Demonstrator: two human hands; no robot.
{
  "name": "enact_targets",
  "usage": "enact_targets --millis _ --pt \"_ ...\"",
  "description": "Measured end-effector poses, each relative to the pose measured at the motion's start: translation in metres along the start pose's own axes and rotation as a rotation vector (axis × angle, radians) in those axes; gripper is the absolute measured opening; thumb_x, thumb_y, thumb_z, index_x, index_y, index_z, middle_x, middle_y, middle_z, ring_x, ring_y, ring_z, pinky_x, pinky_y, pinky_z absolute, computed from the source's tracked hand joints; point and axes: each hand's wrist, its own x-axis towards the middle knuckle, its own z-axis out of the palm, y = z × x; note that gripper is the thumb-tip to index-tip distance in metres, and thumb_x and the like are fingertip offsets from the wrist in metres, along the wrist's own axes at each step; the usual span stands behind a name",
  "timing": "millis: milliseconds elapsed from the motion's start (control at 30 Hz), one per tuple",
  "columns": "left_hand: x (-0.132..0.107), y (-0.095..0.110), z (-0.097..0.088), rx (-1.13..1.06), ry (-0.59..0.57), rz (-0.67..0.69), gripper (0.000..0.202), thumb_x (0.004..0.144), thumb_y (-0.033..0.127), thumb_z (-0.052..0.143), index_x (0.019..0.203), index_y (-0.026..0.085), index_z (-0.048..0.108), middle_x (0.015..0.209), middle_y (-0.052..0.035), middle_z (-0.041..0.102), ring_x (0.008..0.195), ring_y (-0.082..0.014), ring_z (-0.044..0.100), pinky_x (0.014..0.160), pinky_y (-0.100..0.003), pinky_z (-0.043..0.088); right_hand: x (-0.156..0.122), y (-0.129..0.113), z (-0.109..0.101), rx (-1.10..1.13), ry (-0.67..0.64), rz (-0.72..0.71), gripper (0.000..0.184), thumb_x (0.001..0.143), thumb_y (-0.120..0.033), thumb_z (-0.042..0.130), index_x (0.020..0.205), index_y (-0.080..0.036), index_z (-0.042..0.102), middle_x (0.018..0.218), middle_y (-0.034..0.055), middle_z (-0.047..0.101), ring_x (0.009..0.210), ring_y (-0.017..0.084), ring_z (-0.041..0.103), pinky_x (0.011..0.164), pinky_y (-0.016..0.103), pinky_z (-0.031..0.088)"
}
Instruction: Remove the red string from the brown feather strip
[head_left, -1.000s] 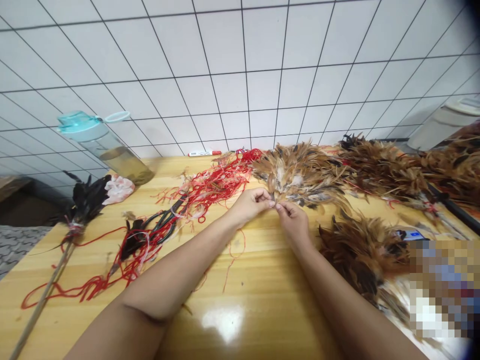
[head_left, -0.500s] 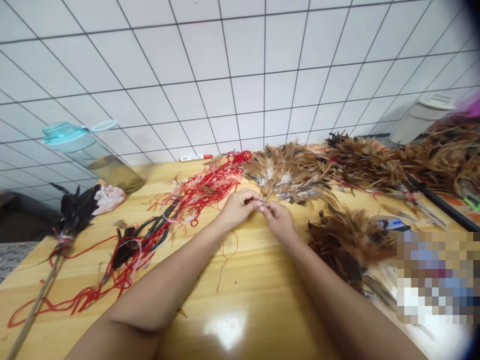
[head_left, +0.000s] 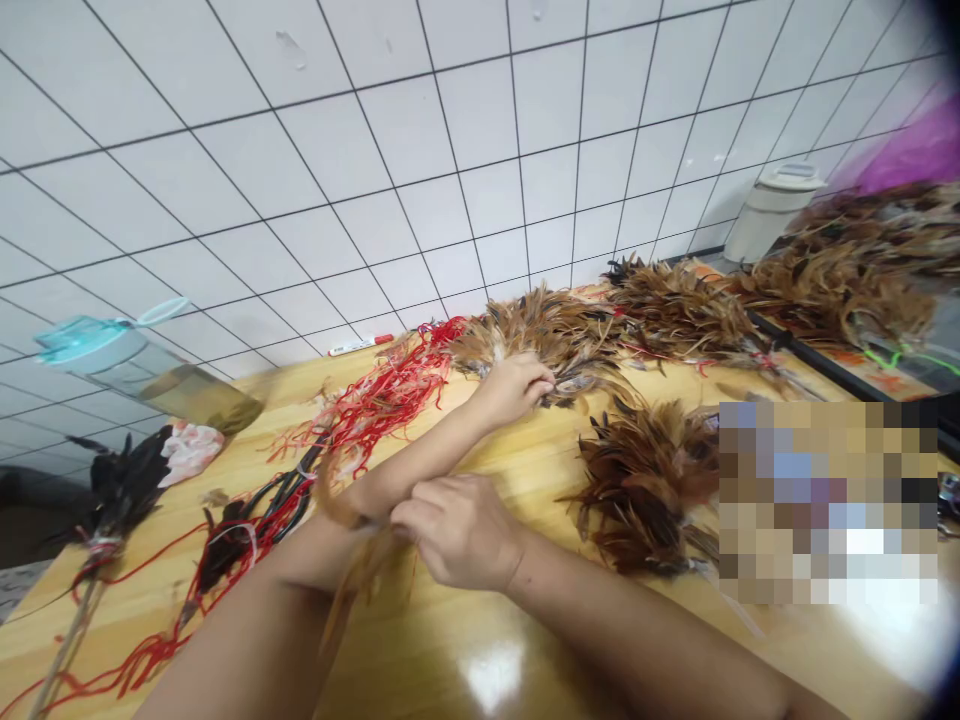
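Note:
My left hand (head_left: 516, 388) reaches to the near edge of a fanned pile of brown feathers (head_left: 551, 325). Its fingers are pinched together on feathers there, though the tips are partly hidden. Closer to me, my right hand (head_left: 461, 530) is closed on a few long brown feathers (head_left: 361, 565). These feathers stick out to the left of the fist, blurred, in front of my left forearm. To the right of both hands lies a bundle of dark brown feathers (head_left: 645, 480).
Tangled red string (head_left: 390, 400) lies left of the pile, near a marker (head_left: 360, 345). Further left are a bottle (head_left: 157, 370), black-handled scissors (head_left: 289, 495) and a black feather duster (head_left: 124, 490) on a stick. More feather bundles (head_left: 682, 310) and a pale cup (head_left: 772, 215) stand along the tiled wall.
My hands, together at the pile's near edge before, have parted. The right has come back towards me and left with feathers; the left has stayed by the pile. The view has turned slightly.

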Motion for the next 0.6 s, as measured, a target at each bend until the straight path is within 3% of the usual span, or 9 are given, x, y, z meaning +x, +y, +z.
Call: enact_targets --millis 67,267,433,600 --pt "0.014 0.003 0.014 0.082 -0.038 0.031 0.02 0.085 0.023 0.05 0.087 0.019 0.07 0.088 -0.0091 0.064 0.088 -0.0196 0.058 0.086 -0.033 0.043 -0.001 -0.004 -0.001 -0.036 0.008 -0.051 0.014 0.082 -0.018 0.045 0.085 -0.021 0.058 0.069 -0.0005 0.058 0.062 0.015 0.052 0.052 0.03 0.034" --pt "0.03 -0.002 0.035 0.07 -0.069 -0.099 0.012 0.076 0.02 0.06 0.084 0.019 0.069 0.084 -0.0086 0.06 0.084 -0.0217 0.055 0.086 -0.034 0.041 0.002 -0.001 -0.005 -0.026 0.095 0.064 0.02 0.088 -0.021 0.038 0.085 -0.02 0.057 0.07 0.0012 0.059 0.062 0.015 0.053 0.057 0.031 0.039" --pt "0.027 -0.003 0.03 0.114 -0.045 -0.063 0.012 0.078 0.017 0.054 0.077 0.018 0.065 0.081 -0.0069 0.058 0.08 -0.0194 0.053 0.079 -0.032 0.04 0.001 -0.002 -0.004 -0.009 0.103 0.054 0.02 0.088 -0.021 0.038 0.086 -0.019 0.058 0.071 0.001 0.06 0.062 0.015 0.054 0.056 0.03 0.039" --pt "0.014 0.003 0.006 -0.081 0.086 -0.219 0.011 0.08 0.023 0.054 0.076 0.015 0.061 0.074 -0.0024 0.058 0.069 -0.013 0.05 0.067 -0.026 0.038 0.001 0.001 -0.002 0.095 0.138 0.146 0.018 0.088 -0.02 0.041 0.088 -0.019 0.059 0.075 0.0029 0.063 0.066 0.015 0.056 0.06 0.027 0.041"
